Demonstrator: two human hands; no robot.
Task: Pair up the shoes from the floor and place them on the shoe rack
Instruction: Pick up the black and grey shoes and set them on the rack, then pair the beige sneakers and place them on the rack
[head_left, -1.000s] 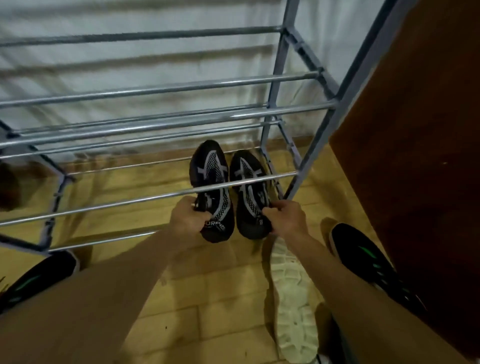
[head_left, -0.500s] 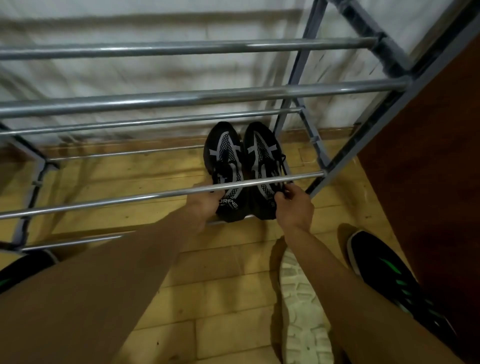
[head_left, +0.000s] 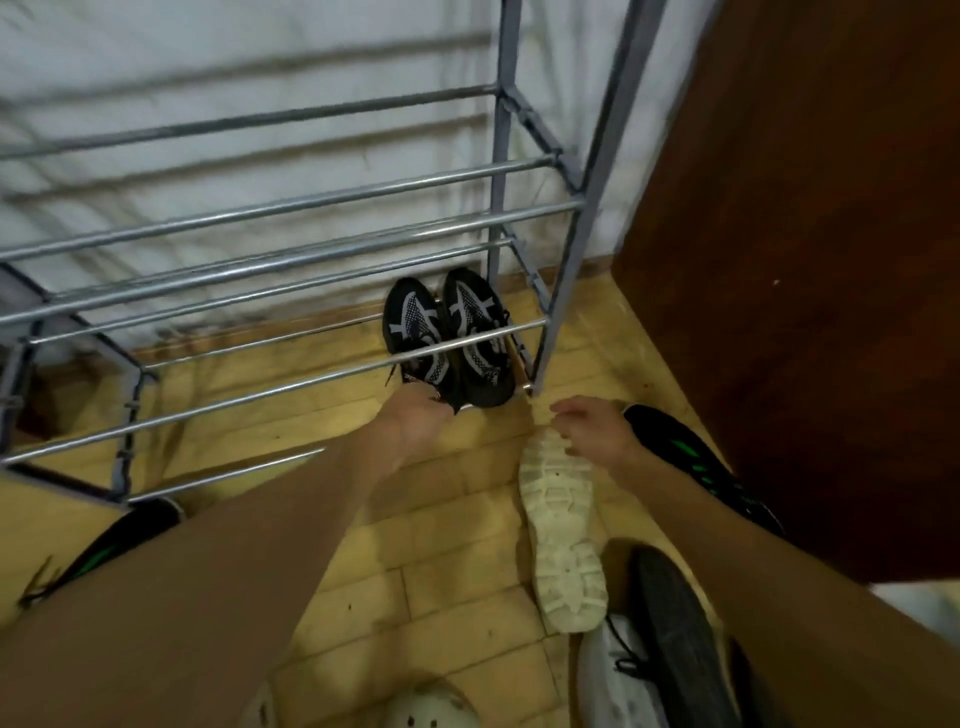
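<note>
A pair of black shoes with white mesh patterns rests side by side on the lowest shelf of the grey metal shoe rack (head_left: 260, 395), at its right end. They are the left shoe (head_left: 410, 322) and the right shoe (head_left: 475, 317). My left hand (head_left: 415, 423) has its fingers closed at the heel of the left black shoe. My right hand (head_left: 592, 431) is off the pair. It hovers with loosely curled fingers over the toe of a shoe lying upside down with its white sole (head_left: 563, 535) showing.
A black shoe with green stripes (head_left: 696, 462) lies by the brown wooden panel (head_left: 805, 260) on the right, and another one (head_left: 119, 540) lies on the left. A dark sole (head_left: 675, 639), a white shoe (head_left: 613, 675) and a white clog (head_left: 426, 712) lie near the bottom edge. The floor is wood.
The black pair has gone further in onto the lowest shelf. My right hand has let go of the right shoe and pulled back over the white-soled shoe. My left hand stays at the left heel.
</note>
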